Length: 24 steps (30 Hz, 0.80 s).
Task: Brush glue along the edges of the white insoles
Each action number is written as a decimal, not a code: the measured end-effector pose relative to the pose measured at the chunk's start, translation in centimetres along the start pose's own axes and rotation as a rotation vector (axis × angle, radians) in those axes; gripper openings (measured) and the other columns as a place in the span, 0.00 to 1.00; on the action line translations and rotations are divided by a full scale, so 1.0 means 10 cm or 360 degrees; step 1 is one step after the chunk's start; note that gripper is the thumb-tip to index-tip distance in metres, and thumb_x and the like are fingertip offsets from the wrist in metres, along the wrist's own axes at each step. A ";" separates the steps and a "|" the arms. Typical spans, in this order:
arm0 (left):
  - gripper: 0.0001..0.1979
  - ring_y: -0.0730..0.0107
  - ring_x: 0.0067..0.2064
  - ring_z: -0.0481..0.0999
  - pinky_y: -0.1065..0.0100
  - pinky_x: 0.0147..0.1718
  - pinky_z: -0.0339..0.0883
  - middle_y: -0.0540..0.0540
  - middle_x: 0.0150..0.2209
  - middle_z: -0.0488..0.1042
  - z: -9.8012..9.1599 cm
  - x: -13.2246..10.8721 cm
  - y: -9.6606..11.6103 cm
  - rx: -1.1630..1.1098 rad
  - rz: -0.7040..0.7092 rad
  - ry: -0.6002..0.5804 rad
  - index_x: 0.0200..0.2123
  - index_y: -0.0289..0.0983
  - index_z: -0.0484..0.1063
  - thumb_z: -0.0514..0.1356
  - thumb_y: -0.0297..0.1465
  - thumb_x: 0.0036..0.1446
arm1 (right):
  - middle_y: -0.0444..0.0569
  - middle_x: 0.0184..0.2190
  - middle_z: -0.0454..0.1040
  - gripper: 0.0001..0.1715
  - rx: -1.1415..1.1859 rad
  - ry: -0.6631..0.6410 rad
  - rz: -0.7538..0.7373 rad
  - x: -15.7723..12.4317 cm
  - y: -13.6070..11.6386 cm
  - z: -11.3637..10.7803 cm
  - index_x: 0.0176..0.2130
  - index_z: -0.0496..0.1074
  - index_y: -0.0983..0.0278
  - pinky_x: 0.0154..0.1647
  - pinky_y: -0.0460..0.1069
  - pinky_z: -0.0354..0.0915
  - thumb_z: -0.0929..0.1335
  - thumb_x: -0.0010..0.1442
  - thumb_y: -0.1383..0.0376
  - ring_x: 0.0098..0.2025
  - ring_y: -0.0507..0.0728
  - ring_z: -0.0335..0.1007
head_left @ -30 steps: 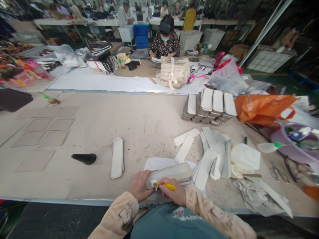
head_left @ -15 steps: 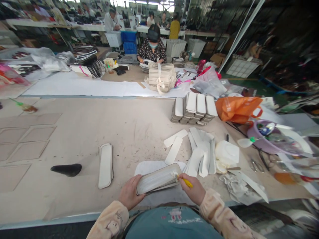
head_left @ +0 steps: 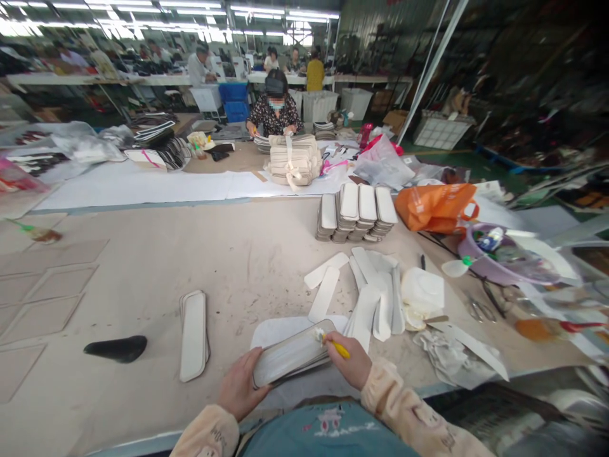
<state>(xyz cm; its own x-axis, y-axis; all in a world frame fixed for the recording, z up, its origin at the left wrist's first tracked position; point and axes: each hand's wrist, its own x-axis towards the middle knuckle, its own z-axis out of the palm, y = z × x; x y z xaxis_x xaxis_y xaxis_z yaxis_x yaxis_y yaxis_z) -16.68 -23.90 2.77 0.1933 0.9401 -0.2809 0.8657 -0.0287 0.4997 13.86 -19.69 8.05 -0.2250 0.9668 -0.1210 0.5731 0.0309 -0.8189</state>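
Note:
My left hand (head_left: 242,383) grips the left end of a small stack of long grey-white panels with rounded corners (head_left: 288,355), held tilted over a white sheet (head_left: 266,330). In my right hand (head_left: 351,363) is a yellow-handled brush (head_left: 340,349). Its bristles, with white paste on them, touch the top panel near its far right end. A whitish smear covers much of that panel. Loose white strips (head_left: 366,298) lie just beyond my right hand. Another short stack of panels (head_left: 194,336) rests to the left, beside a black tapered object (head_left: 117,349).
Piled panels (head_left: 358,212) stand toward the back right, near an orange bag (head_left: 435,206). At the right are a white plastic container (head_left: 422,291), a purple basin (head_left: 495,270) and scissors (head_left: 481,310). Across the table a person in a patterned top (head_left: 276,117) sits behind a tied bundle (head_left: 295,158).
My view has tilted up and turned slightly right, so the table's contents shift in the picture. Both hands keep their hold, and the brush stays near the panel's right end.

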 end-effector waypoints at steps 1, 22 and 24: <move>0.35 0.54 0.59 0.67 0.54 0.59 0.60 0.37 0.58 0.68 -0.01 0.00 0.02 0.0005 -0.0008 -0.0005 0.58 0.37 0.62 0.64 0.36 0.45 | 0.43 0.22 0.72 0.14 0.0014 0.0045 0.0040 0.00 0.04 -0.06 0.35 0.73 0.61 0.29 0.45 0.64 0.60 0.63 0.60 0.26 0.53 0.70; 0.18 0.49 0.43 0.77 0.58 0.40 0.65 0.34 0.36 0.78 -0.19 2.12 1.38 0.0463 0.0039 -0.0482 0.32 0.33 0.75 0.58 0.43 0.51 | 0.45 0.23 0.73 0.15 0.0571 0.1081 0.0180 -0.73 0.51 -0.76 0.42 0.72 0.60 0.26 0.46 0.70 0.64 0.63 0.55 0.24 0.54 0.70; 0.17 0.45 0.43 0.77 0.57 0.38 0.65 0.32 0.35 0.78 0.01 2.37 1.55 0.0447 0.0113 -0.0524 0.31 0.32 0.74 0.60 0.41 0.48 | 0.45 0.22 0.73 0.14 0.0526 0.1129 0.0173 -0.80 0.56 -0.76 0.42 0.73 0.60 0.25 0.46 0.70 0.64 0.63 0.55 0.23 0.55 0.71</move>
<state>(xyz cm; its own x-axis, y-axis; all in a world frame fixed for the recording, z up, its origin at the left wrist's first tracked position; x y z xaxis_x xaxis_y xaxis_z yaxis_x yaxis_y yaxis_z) 1.35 -2.11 3.74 0.3541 0.7754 -0.5229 0.9282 -0.2232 0.2977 24.88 -25.34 8.67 0.4388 0.8945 0.0856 0.2740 -0.0424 -0.9608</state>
